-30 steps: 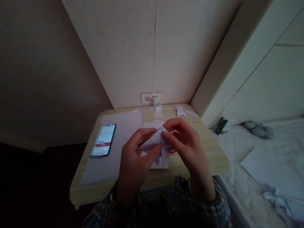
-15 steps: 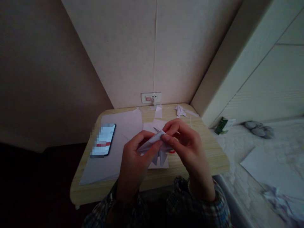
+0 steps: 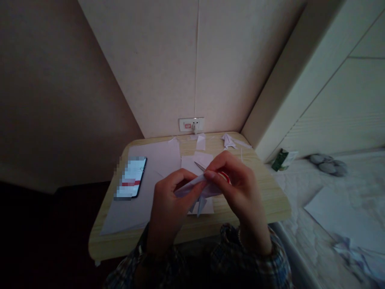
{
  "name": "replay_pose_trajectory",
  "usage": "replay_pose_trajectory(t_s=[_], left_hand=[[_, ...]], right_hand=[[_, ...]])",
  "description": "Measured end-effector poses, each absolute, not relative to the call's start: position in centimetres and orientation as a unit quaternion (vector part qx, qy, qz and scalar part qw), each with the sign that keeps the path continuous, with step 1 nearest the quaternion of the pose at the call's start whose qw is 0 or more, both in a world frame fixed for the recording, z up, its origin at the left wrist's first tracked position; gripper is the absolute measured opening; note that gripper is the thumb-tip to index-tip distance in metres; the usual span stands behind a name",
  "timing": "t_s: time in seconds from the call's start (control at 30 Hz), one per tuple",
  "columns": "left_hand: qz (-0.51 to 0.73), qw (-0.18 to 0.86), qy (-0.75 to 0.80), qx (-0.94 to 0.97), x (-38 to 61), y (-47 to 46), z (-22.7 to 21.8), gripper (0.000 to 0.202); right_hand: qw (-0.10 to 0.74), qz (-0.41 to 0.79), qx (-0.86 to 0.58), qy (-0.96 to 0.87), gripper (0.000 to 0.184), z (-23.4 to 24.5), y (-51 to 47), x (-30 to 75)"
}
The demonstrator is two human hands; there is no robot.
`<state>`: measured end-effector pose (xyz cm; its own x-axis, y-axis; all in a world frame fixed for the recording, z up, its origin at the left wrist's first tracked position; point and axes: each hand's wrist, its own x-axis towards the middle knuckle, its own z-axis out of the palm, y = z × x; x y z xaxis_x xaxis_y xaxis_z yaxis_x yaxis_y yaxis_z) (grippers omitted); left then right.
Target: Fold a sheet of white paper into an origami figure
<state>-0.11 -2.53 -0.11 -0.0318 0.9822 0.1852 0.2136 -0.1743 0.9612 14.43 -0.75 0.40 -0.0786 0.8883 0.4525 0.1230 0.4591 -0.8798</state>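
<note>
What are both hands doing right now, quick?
Left hand: closed, holding the folded paper.
Right hand: closed, pinching the same folded paper.

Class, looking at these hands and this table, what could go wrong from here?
The folded paper, pinched by left hand and right hand, might crease wrongly or tear.
The scissors lie near the right hand, so a finger might brush the bare tip.
The phone rests on loose paper sheets; pulling those could drag it.
</note>
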Motion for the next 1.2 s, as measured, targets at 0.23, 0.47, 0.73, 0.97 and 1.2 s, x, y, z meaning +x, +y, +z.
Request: replay_pose_trajectory(t_s=[0.23,0.47,0.73,0.97,1.2], left_hand=[[0.495,0.386,0.515,0.584,-0.6,-2.3,-0.2,0.015],[0.439,0.433,0.513,0.597,-0.8,-2.0,0.1,0.007],[0.447,0.432,0.497,0.605,-1.2,-1.9,-0.4,0.008],[0.514,0.373,0.521,0.571,-1.7,-2.8,0.4,0.013],[0.474,0.245,0.529,0.66,-1.7,-3.0,0.6,0.014]], right_hand=[[0.53,0.347,-0.388,-0.669,0.013,0.3,-0.6,14.5],[0.518,0.324,-0.423,-0.669,0.017,0.2,-0.3,14.4],[0.478,0.29,-0.405,-0.724,0.022,0.4,-0.5,14.6],[0.451,0.35,-0.406,-0.714,0.016,0.4,-0.5,14.8],[0.448,0.255,-0.41,-0.752,0.02,0.6,-0.7,15.0]])
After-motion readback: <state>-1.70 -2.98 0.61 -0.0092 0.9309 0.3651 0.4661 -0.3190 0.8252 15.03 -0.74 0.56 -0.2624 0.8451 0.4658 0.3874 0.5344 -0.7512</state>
